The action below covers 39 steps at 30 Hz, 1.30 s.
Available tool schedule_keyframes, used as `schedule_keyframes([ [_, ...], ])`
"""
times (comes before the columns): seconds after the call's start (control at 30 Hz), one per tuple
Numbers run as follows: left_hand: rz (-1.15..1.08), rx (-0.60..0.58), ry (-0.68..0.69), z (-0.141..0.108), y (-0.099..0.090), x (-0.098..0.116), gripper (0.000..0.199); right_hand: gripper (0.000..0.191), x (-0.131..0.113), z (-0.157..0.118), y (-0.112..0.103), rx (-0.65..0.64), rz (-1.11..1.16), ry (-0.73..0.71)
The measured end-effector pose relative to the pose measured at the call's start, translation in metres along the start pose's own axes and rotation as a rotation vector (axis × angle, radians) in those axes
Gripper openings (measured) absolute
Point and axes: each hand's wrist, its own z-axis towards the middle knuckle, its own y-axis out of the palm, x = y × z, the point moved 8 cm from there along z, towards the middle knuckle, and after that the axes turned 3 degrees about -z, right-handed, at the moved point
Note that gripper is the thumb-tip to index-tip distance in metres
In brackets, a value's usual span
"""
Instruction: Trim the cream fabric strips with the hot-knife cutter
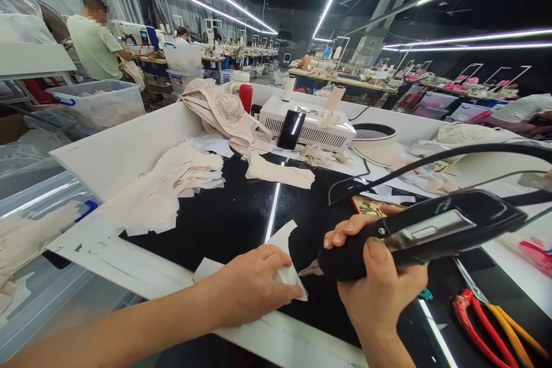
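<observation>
Near the front edge of the black glass surface (pixel 241 215), my left hand (pixel 259 282) is closed round a pale, folded piece of fabric (pixel 282 238). My right hand (pixel 379 276) grips a black handheld tool (pixel 422 236) with a cable at its rear. The tool's narrow metal tip points left and is close to the fabric's right edge; whether it touches cannot be made out. Beyond my hands lies a flat beige fabric strip (pixel 280 172). A layered pile of cut beige pieces (pixel 172 184) is on the left.
Red-handled scissors (pixel 483 328) and an orange-handled tool (pixel 520 330) lie at the right front. Behind stand a phone (pixel 291 130), a white vented box (pixel 310 121), a red cylinder (pixel 245 98) and lace-patterned fabric (pixel 219 109). The black cable (pixel 431 158) arches across the right. A person (pixel 95 40) sits back left.
</observation>
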Motion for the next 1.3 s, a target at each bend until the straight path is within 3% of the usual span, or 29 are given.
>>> schedule_keyframes([
  [0.43,0.011,-0.013,-0.053,-0.006,-0.003,0.007,0.023,0.036,0.004,-0.002,0.004,-0.044,-0.035,0.018],
  [0.73,-0.002,-0.081,-0.073,-0.007,-0.003,-0.014,0.027,0.039,0.005,-0.003,0.004,-0.029,-0.033,0.024],
  [1.3,0.002,-0.07,-0.095,-0.008,0.0,-0.014,0.027,0.04,0.015,0.002,0.013,-0.009,-0.038,0.038],
])
